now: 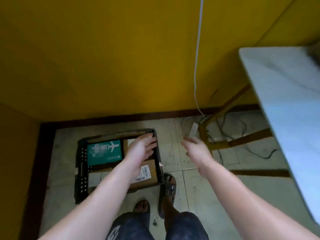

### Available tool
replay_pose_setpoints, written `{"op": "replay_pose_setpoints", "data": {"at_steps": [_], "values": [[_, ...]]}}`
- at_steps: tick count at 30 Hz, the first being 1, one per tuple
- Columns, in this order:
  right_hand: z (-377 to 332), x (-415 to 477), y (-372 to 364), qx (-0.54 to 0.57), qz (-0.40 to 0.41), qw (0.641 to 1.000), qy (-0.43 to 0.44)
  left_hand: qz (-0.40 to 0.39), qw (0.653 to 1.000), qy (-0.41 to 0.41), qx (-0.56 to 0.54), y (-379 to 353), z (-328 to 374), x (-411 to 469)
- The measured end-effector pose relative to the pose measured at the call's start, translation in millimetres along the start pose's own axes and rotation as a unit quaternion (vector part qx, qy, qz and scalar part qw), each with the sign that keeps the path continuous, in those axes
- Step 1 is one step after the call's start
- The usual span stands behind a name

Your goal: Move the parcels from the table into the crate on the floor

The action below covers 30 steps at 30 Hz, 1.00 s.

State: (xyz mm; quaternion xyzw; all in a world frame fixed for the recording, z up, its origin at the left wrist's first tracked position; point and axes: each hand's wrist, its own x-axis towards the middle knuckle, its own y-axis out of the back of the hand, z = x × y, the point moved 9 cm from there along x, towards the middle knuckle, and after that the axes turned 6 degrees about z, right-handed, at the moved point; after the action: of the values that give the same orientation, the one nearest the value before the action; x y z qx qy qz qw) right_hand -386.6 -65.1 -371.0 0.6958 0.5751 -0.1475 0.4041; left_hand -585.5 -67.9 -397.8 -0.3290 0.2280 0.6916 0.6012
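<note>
Both hands, left [141, 149] and right [195, 149], are hanging released w/ nothing over the crate [80, 172]; the parcels [103, 152] inside are looking stiff, light, prob. best gripped at edges.

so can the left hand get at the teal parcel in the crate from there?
Probably yes. The left hand is open over the crate, just right of the teal parcel, which lies face-up on top with nothing over it. The right hand is clear, outside the crate.

The crate [81, 170] sits on the floor [199, 196] before the wall [121, 58] — parcels [103, 152] lie inside it; the bench [285, 101] stands well apart to its right, cables [242, 132] beneath.
</note>
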Motion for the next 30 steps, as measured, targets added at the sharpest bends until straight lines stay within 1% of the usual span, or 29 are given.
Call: {"op": "replay_pose_setpoints", "data": {"at_steps": [2,7,13,17,21,25,30], "values": [[-10.1,-33.1,36.8,0.022,0.024,0.999,0.008,-0.017,0.999,-0.006,0.027,-18.9,19.9,-32.3],[-16.4,-95.5,119.0,0.097,0.080,0.992,0.030,-0.062,0.994,-0.067,0.060,-90.2,65.6,-101.1],[4.0,-130.6,226.3,0.222,0.139,0.963,0.057,-0.144,0.979,-0.106,0.099,-205.3,84.9,-167.8],[28.4,-133.1,301.5,0.277,0.150,0.947,0.064,-0.175,0.970,-0.115,0.124,-288.9,76.7,-197.7],[67.8,-132.0,413.7,0.304,0.161,0.935,0.085,-0.191,0.964,-0.125,0.140,-400.4,59.8,-228.9],[121.4,-133.3,521.6,0.317,0.194,0.925,0.081,-0.233,0.951,-0.122,0.160,-511.2,26.8,-265.0],[158.3,-113.3,619.6,0.323,0.219,0.917,0.079,-0.272,0.936,-0.124,0.184,-627.6,-1.9,-292.0]]}}
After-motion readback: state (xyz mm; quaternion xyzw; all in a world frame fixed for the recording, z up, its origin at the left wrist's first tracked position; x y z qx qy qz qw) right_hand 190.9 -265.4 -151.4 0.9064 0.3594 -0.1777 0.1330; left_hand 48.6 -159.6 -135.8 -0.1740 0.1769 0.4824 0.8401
